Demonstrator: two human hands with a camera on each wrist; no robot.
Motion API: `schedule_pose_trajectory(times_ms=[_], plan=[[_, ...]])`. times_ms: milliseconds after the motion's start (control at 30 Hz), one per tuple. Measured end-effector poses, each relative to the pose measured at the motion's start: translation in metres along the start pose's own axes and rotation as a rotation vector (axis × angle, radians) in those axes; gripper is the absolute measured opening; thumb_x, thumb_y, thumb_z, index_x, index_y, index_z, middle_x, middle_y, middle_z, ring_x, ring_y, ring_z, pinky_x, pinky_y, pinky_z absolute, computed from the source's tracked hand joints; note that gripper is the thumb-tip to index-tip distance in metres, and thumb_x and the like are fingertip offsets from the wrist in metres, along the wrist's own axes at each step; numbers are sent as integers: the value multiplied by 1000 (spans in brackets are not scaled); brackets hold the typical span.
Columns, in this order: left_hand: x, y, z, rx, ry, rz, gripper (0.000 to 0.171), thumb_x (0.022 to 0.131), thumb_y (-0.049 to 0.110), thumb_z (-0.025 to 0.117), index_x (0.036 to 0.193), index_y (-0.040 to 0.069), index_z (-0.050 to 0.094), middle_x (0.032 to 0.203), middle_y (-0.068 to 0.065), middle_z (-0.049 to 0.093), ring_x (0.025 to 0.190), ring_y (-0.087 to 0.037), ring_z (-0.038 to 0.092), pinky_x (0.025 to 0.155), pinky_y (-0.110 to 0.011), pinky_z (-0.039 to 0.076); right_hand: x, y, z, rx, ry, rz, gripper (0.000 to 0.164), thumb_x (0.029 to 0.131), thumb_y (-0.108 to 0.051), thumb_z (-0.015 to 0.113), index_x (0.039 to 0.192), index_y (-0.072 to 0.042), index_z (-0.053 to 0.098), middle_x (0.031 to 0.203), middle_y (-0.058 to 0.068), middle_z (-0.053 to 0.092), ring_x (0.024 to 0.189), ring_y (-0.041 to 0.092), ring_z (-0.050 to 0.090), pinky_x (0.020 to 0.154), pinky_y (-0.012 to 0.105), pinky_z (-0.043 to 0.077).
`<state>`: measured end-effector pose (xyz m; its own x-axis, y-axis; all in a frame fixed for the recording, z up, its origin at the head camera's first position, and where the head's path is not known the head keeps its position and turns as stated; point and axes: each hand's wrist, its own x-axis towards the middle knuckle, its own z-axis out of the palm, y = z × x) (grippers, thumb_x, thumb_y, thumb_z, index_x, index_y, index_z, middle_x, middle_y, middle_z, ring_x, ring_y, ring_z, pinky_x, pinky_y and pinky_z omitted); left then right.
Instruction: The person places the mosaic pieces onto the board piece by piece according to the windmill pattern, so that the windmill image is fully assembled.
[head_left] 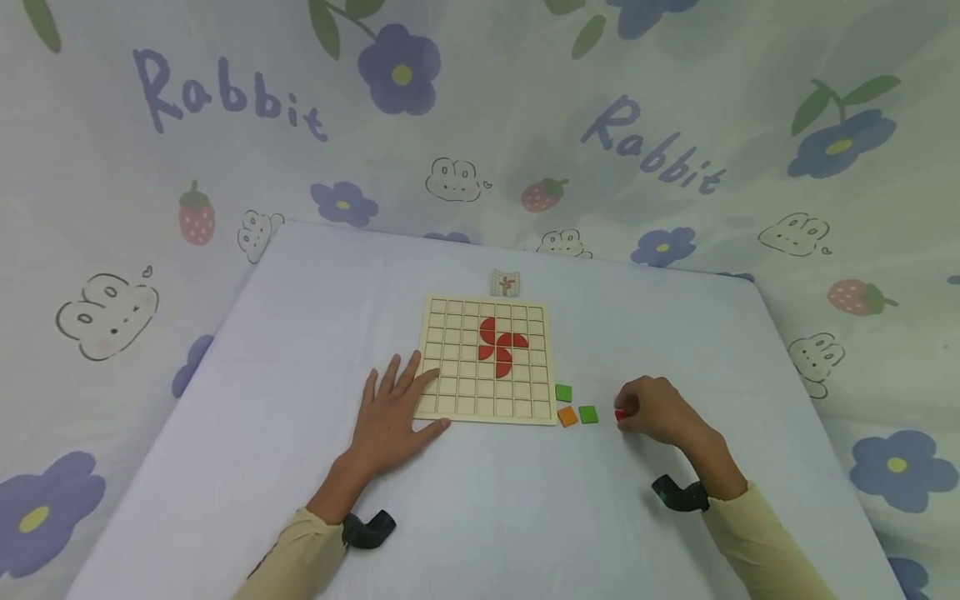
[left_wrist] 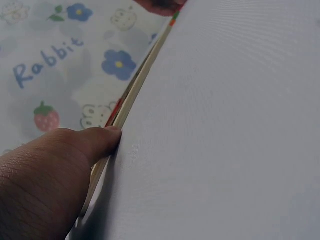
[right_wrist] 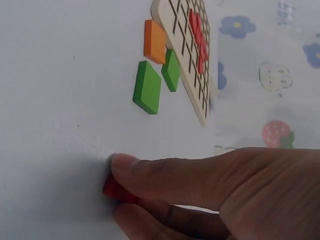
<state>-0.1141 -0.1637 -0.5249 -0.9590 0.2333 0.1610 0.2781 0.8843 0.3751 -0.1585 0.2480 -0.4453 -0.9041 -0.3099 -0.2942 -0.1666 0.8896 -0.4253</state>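
A wooden grid board lies on the white table, with several red quarter-round tiles forming a pinwheel in its upper middle. My left hand rests with fingers spread at the board's lower left corner; in the left wrist view its thumb touches the board's edge. Right of the board, my right hand pinches a red tile between thumb and fingers, close over the tabletop. The fingers hide part of that tile.
Two green square tiles and an orange square tile lie between the board's lower right corner and my right hand. Behind the board sits a small pattern card showing a red pinwheel. A printed curtain hangs beyond the table.
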Motion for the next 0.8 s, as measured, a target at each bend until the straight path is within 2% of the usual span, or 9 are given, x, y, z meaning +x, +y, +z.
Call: schedule_pose_trajectory(times_ms=[167,333,467,633,800], plan=[[0,0,0,-9,-3,2,79,85,63,62,151,24,40,163,-7,17,148,-34,6,114,-59,2,4,4,2,44,-16,15,22,75,-3,84,92,-5,70,78,0,62,73,18,57,64,33,50],[0,0,0,-2,-2,1,80,85,63,61,151,24,39,163,-7,16,149,-33,5,114,-58,2,9,1,6,77,-13,8,19,75,-3,83,89,-5,70,73,-1,60,68,18,54,59,31,48],[0,0,0,-1,-5,-7,80,85,63,62,151,24,40,163,-7,17,148,-34,5,113,-59,1,18,-10,7,102,43,-10,15,79,-5,80,91,-7,72,77,-1,62,72,17,56,60,31,49],[0,-1,-1,6,3,-7,79,85,62,63,150,24,40,163,-8,17,148,-34,5,113,-59,2,37,-42,10,147,165,-128,15,82,-8,79,96,-7,73,86,-2,67,78,16,63,67,32,55],[1,-1,0,-1,4,8,79,85,62,62,150,23,41,162,-8,18,148,-34,6,113,-60,3,68,-76,22,231,203,-293,14,81,-10,81,92,-6,73,81,-5,67,73,12,63,66,29,55]])
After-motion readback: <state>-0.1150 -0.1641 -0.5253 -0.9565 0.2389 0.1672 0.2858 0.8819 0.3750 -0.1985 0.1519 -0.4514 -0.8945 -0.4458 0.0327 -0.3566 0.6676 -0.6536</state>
